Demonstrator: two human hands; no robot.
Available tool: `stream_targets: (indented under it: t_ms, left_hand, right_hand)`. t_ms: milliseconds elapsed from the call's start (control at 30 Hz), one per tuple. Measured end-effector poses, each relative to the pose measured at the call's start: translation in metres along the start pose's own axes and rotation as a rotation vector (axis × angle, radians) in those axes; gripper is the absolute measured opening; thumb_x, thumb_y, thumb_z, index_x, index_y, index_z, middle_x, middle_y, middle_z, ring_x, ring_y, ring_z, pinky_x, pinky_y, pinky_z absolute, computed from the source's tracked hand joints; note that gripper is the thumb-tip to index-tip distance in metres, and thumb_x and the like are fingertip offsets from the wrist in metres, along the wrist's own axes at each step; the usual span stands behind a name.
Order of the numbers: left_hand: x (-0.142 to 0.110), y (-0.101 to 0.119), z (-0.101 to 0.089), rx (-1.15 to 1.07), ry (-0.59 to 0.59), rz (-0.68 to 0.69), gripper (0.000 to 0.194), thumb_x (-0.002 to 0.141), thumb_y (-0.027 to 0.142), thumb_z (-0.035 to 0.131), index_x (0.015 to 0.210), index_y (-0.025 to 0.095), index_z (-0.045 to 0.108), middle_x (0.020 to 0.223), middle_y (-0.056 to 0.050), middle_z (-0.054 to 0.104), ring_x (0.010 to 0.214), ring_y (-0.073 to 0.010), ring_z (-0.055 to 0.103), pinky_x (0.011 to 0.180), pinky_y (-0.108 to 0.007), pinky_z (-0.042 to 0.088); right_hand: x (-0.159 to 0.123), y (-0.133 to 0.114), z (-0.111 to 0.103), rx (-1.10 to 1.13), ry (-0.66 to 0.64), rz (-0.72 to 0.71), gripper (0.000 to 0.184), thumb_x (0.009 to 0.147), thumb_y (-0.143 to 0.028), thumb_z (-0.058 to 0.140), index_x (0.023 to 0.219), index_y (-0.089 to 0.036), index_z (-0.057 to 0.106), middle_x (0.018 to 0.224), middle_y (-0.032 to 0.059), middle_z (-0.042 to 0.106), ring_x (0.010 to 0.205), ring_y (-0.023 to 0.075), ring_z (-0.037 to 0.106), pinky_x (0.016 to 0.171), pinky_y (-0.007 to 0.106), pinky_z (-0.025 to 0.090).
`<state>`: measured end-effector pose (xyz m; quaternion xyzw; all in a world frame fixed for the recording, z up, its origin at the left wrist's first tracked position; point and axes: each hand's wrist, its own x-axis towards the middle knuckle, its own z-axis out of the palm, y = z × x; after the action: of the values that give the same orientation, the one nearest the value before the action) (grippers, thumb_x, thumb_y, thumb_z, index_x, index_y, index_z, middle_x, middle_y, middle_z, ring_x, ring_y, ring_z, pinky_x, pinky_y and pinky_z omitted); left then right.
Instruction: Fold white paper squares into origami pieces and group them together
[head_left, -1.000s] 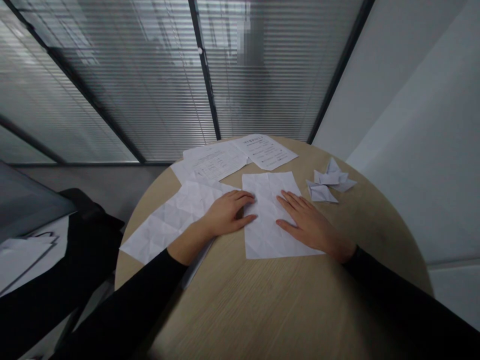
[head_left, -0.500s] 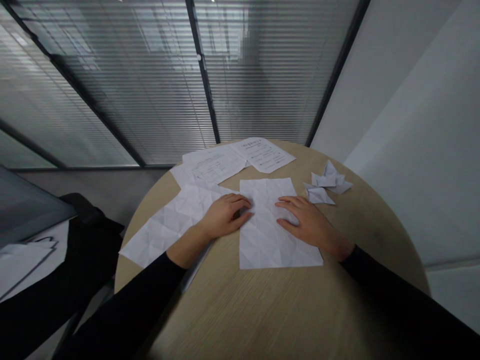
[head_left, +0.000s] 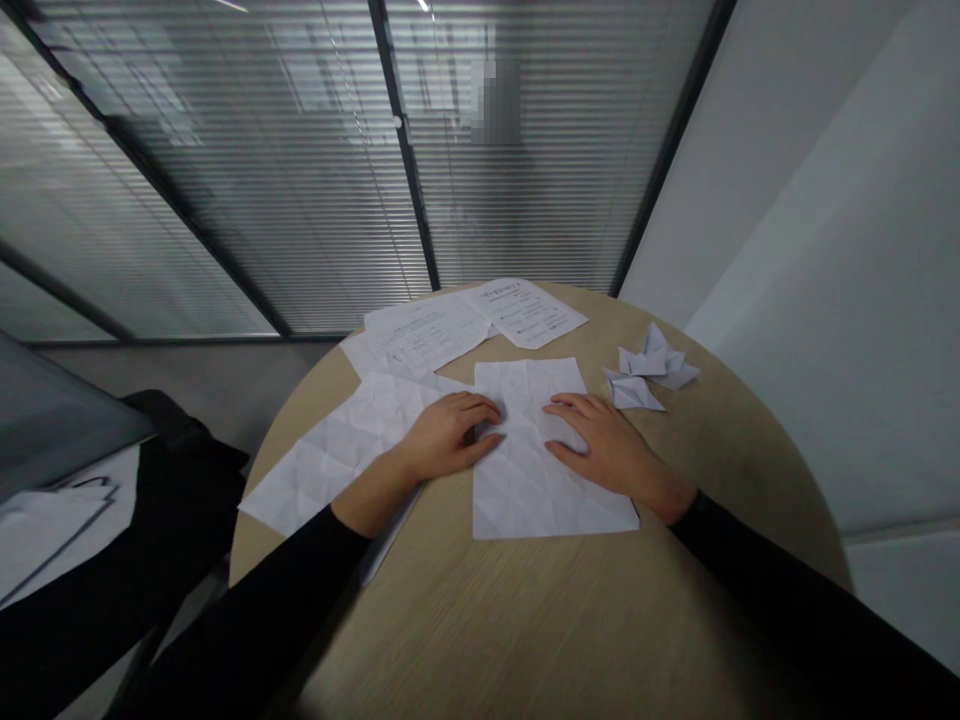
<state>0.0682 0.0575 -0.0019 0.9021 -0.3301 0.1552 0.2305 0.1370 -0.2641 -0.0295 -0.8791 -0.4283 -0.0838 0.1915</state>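
A white sheet of paper (head_left: 551,500), crossed by many fold creases, lies flat on the table in front of me. My left hand (head_left: 454,432) rests at its left edge, fingers bent and thumb apart, holding nothing. On the sheet's right part lies my right hand (head_left: 604,445), its fingers spread and its palm down. Under and beside my left forearm is another creased paper (head_left: 322,465), reaching to the table's left edge. Folded paper shapes (head_left: 649,365) sit together to the right, beyond my right hand.
Printed sheets (head_left: 450,325) overlap at the far side of the round wooden table (head_left: 540,640). Behind it stands a glass partition with blinds (head_left: 315,200). A white wall (head_left: 825,300) rises at the right. Left of the table are a black cloth and papers (head_left: 67,520).
The creased sheet and my right hand appear slightly farther left in view. My left hand stays at the sheet's edge; both hands keep nearly the same pose.
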Motion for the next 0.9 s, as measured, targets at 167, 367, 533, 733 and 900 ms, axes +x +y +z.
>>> stream_targets:
  t_ms: [167,367,533,733,900]
  left_hand:
    - [0.0006,0.0018,-0.0004,0.004,0.005,0.000,0.024,0.114,0.042,0.065,0.120,0.021,0.076,0.124,-0.011,0.083,0.116,-0.0281,0.079,0.104,-0.048,0.064]
    - [0.0000,0.0021,0.0002,-0.005,0.005,-0.002,0.026,0.115,0.043,0.063,0.121,0.022,0.076,0.123,-0.010,0.083,0.116,-0.0282,0.079,0.103,-0.048,0.065]
    - [-0.0003,0.0003,0.0018,0.006,0.000,-0.007,0.025,0.115,0.043,0.063,0.121,0.022,0.076,0.123,-0.011,0.083,0.116,-0.0283,0.079,0.103,-0.048,0.065]
    - [-0.0007,-0.0012,0.0030,-0.021,0.005,-0.004,0.023,0.114,0.041,0.065,0.122,0.022,0.076,0.124,-0.010,0.083,0.116,-0.0276,0.079,0.103,-0.047,0.065]
    - [-0.0013,-0.0003,0.0024,-0.019,0.002,-0.011,0.024,0.114,0.042,0.066,0.123,0.022,0.076,0.126,-0.011,0.083,0.117,-0.0284,0.079,0.103,-0.048,0.064]
  right_hand:
    - [-0.0008,0.0011,0.0010,-0.003,0.004,-0.002,0.049,0.111,-0.045,0.068,0.156,-0.027,0.066,0.163,0.0121,0.069,0.150,0.0367,0.063,0.130,0.061,0.050]
    - [-0.0024,0.0033,-0.0002,0.015,-0.013,-0.013,0.050,0.112,-0.047,0.066,0.160,-0.031,0.064,0.165,0.0113,0.068,0.151,0.0374,0.063,0.128,0.063,0.052]
    - [-0.0028,0.0050,0.0001,0.027,-0.017,-0.022,0.052,0.112,-0.046,0.065,0.161,-0.031,0.064,0.165,0.0120,0.067,0.151,0.0374,0.063,0.129,0.064,0.051]
    - [-0.0022,0.0059,0.0012,0.029,-0.027,-0.026,0.051,0.112,-0.046,0.065,0.161,-0.030,0.064,0.167,0.0118,0.067,0.152,0.0365,0.063,0.131,0.063,0.049]
    - [-0.0026,0.0065,0.0021,0.029,-0.013,-0.027,0.051,0.112,-0.045,0.066,0.160,-0.028,0.064,0.167,0.0121,0.067,0.152,0.0366,0.063,0.131,0.063,0.050]
